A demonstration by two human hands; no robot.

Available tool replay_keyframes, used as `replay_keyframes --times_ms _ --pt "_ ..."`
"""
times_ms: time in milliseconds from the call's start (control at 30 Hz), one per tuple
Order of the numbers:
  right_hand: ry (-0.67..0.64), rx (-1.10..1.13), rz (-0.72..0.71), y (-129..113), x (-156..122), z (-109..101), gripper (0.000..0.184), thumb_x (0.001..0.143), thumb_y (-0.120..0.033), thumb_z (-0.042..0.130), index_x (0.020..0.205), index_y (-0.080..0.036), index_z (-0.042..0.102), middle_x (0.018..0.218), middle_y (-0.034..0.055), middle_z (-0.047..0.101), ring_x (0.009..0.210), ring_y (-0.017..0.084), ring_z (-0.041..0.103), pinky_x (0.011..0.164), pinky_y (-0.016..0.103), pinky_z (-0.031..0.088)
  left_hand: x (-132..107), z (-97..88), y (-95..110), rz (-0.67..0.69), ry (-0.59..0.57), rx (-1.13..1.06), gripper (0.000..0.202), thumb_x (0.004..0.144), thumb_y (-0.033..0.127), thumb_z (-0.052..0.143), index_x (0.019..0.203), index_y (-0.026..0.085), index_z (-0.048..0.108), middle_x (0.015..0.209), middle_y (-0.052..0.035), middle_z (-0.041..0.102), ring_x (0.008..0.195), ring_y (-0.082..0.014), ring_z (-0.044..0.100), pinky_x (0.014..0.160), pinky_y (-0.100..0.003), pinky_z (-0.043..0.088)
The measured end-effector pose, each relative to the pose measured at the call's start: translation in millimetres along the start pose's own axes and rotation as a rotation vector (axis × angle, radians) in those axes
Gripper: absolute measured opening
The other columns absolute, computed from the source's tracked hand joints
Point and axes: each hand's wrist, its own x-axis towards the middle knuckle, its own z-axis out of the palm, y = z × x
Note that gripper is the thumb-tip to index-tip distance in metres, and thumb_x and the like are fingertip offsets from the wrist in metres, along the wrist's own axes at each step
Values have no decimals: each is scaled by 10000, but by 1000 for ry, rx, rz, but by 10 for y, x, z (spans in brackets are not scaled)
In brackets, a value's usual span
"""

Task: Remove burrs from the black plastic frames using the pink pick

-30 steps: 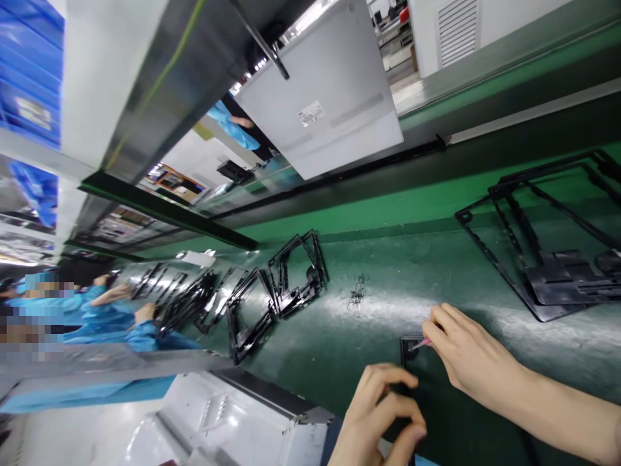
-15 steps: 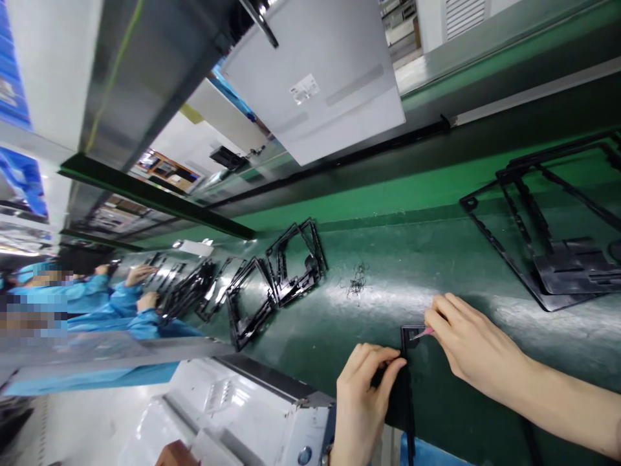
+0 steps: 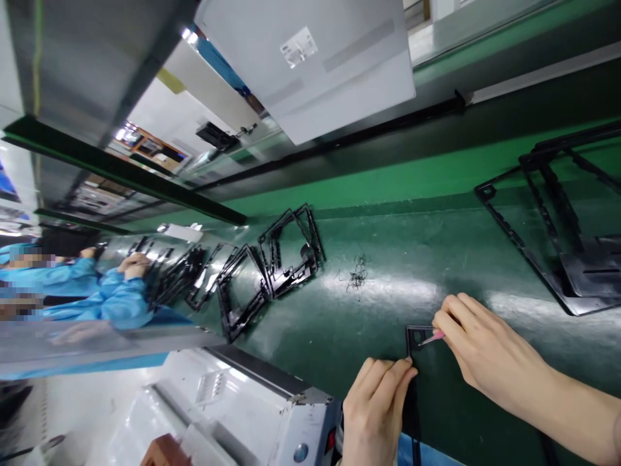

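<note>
A: Where is the frame [image 3: 409,338]?

B: On the bench [image 3: 325,349], in front of the wearer. One side runs from its far corner down towards the bottom of the view

A: Which hand is nearer that corner?

B: The left hand [image 3: 376,404]. It touches the frame just below the corner, thumb and finger pinched on that side. The right hand [image 3: 478,343] sits further off, to the corner's right

A: And what does the right one grasp?

B: A thin tool [image 3: 438,334] with a pink end, held between the fingertips. It points left and slightly down into the corner, so it lies across the line of the side the left hand pinches

A: Is the tip on the frame?

B: It overlaps the corner, but I cannot tell whether it touches or hangs just above

A: What else is hard to make out?

B: The left hand covers part of the side, and the bottom edge cuts off the rest. A dark bar [image 3: 548,446] shows below the right forearm; whether it belongs to the same frame, I cannot say
</note>
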Motion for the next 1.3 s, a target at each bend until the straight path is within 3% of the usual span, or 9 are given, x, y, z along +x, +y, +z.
replay_keyframes --times_ms 167,367,667,867,967,1100,1200,1300 --pt "-11 4 5 -1 -10 0 335 775 104 468 914 -186 563 930 70 555 831 250 529 734 398 475 16 -22 27 -38 -19 -36 159 1020 102 672 1058 240 742 910 -10 758 780 -145 706 749 -250 597" --pt "31 -20 -19 -19 28 -51 357 749 109 442 891 -189 576 893 68 554 801 241 520 702 383 464 -19 13 35 -74 1 22 198 1071 183 617 1190 253 759 913 -36 757 754 -166 694 736 -288 588" --pt "4 -12 -8 -17 13 -29 364 691 117 469 872 -183 566 895 67 545 798 238 517 716 385 493 7 -15 -15 -118 -65 -46 157 1077 226 611 950 240 703 825 -8 698 729 -153 661 704 -251 543" --pt "21 -43 -29 -11 27 -42 359 675 111 480 860 -183 567 874 63 540 778 233 503 701 380 486 9 -26 1 -152 -72 -13 132 1086 249 600 1146 252 717 863 -16 702 752 -159 677 732 -254 562" --pt "33 -41 -23 -10 37 -54 344 687 105 483 852 -187 563 870 62 537 767 229 492 686 373 475 70 -55 30 -132 -128 -34 143 1080 194 580 1009 245 693 865 -6 705 770 -149 690 724 -240 545" --pt "23 -44 -30 -10 37 -46 350 678 106 501 862 -186 562 882 63 541 782 232 496 703 372 478 102 -82 7 -211 -164 -43 155 1048 203 629 899 240 651 805 20 676 703 -137 662 665 -222 521" --pt "15 -48 -28 -4 31 -26 371 663 110 503 881 -184 567 888 60 544 797 235 502 721 374 491 93 -88 -35 -283 -150 -79 38 1020 270 699 1019 248 668 769 46 666 638 -130 632 616 -214 509" --pt "10 -33 -22 5 25 -6 374 661 100 526 896 -187 569 903 57 553 812 238 516 739 376 508 124 -97 -33 -273 -162 -76 66 1035 274 673 1099 258 678 831 33 693 700 -142 665 662 -222 523"
